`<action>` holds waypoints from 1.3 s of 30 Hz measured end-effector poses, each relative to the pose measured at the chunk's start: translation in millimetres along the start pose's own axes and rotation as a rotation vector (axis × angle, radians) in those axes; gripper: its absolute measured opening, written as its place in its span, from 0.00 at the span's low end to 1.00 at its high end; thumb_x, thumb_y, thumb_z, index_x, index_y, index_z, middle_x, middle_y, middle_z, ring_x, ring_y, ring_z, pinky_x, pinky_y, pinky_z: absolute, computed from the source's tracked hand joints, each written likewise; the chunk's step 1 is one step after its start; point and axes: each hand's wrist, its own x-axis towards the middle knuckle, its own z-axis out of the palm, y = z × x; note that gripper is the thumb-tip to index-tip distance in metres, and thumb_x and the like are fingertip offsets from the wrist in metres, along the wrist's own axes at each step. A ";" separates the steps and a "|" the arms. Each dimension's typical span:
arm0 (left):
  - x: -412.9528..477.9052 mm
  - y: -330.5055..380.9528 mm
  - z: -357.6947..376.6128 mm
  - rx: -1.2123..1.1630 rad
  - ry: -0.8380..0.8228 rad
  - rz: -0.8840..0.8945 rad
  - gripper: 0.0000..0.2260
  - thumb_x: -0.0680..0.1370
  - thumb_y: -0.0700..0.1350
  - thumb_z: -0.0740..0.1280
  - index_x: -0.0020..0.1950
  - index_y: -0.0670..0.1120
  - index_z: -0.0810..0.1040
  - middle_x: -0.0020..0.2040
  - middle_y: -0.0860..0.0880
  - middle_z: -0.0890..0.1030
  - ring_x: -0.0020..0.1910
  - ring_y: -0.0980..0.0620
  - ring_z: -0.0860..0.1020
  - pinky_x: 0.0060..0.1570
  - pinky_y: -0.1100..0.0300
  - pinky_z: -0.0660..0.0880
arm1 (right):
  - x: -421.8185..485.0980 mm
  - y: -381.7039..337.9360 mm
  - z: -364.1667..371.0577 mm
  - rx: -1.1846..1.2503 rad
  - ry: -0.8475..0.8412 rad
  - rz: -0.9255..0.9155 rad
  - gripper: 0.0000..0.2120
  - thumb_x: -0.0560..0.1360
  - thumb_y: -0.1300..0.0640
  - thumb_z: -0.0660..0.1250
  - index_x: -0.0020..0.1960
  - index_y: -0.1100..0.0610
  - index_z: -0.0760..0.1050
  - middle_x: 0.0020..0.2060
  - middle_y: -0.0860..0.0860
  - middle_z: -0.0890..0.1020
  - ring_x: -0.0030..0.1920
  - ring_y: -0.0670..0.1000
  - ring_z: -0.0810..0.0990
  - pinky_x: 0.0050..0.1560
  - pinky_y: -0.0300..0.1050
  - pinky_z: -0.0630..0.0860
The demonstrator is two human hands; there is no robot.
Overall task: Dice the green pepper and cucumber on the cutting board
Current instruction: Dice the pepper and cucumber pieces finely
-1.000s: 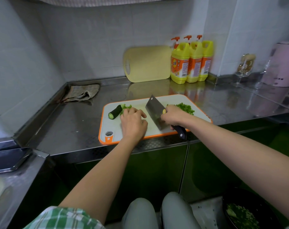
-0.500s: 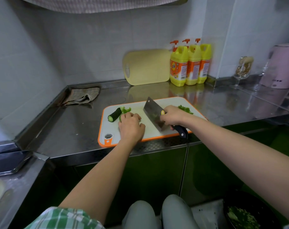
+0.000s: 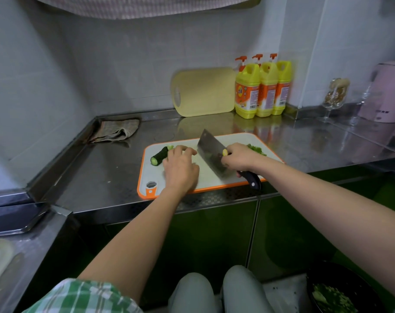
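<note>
Chopped greens [image 3: 327, 298] fill the black bowl [image 3: 359, 285] below the desk's [image 3: 101, 172] front edge, at my right.
On the cutting board [image 3: 214, 185] at that edge, my right hand [image 3: 239, 157] grips the cleaver [image 3: 209, 147]. My left hand [image 3: 180, 169] lies curled beside it, and I cannot tell its hold. The cucumber piece [image 3: 158, 156] sits at the board's far left corner. Diced green pepper [image 3: 256, 150] lies far right, partly behind my right hand.

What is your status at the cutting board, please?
Right hand grips cleaver, blade over cutting board. Left hand covers green pieces beside blade, grip hidden. Cucumber stub uncut at left. Nothing seen in the way.
</note>
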 end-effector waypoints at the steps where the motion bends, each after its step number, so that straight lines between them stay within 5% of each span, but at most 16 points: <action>1: 0.8 -3.0 -1.8 0.004 -0.015 -0.045 0.17 0.77 0.43 0.63 0.66 0.48 0.73 0.68 0.45 0.70 0.67 0.43 0.64 0.62 0.47 0.62 | 0.3 -1.9 2.3 0.004 -0.035 -0.002 0.08 0.77 0.64 0.58 0.38 0.60 0.67 0.33 0.58 0.74 0.24 0.53 0.73 0.24 0.38 0.68; 10: 2.3 -21.5 -2.2 -0.097 -0.159 -0.034 0.19 0.76 0.36 0.63 0.66 0.45 0.75 0.66 0.41 0.74 0.65 0.41 0.70 0.65 0.51 0.66 | 4.9 5.1 -7.9 -0.061 0.087 0.075 0.10 0.77 0.65 0.56 0.37 0.60 0.65 0.29 0.57 0.74 0.26 0.55 0.75 0.28 0.41 0.70; 19: -1.4 -10.1 3.4 -0.138 -0.096 0.035 0.14 0.75 0.45 0.70 0.61 0.49 0.79 0.61 0.45 0.75 0.63 0.45 0.71 0.62 0.53 0.67 | 4.2 -3.1 3.7 -0.081 -0.035 0.088 0.08 0.77 0.66 0.54 0.39 0.61 0.64 0.32 0.60 0.73 0.25 0.56 0.74 0.26 0.41 0.71; 27: 4.2 -2.0 1.8 0.165 -0.002 0.057 0.13 0.75 0.54 0.68 0.53 0.49 0.84 0.56 0.45 0.76 0.58 0.44 0.69 0.53 0.52 0.66 | -4.0 -18.4 4.8 -0.199 -0.037 0.088 0.05 0.78 0.65 0.56 0.51 0.66 0.69 0.33 0.60 0.74 0.27 0.56 0.74 0.26 0.43 0.71; 35: 8.7 10.0 1.2 0.235 -0.011 0.023 0.16 0.77 0.57 0.64 0.48 0.47 0.86 0.56 0.44 0.79 0.58 0.42 0.69 0.53 0.52 0.66 | -5.0 -14.9 7.1 -0.211 -0.006 0.078 0.09 0.77 0.64 0.57 0.38 0.61 0.65 0.31 0.57 0.73 0.26 0.55 0.74 0.25 0.42 0.68; 39: 8.3 5.7 0.5 0.227 0.010 -0.046 0.15 0.75 0.60 0.67 0.46 0.50 0.86 0.55 0.44 0.79 0.59 0.42 0.69 0.53 0.51 0.65 | -5.5 -18.9 8.9 -0.237 -0.010 0.085 0.07 0.77 0.63 0.58 0.40 0.61 0.67 0.32 0.56 0.73 0.27 0.55 0.74 0.27 0.43 0.69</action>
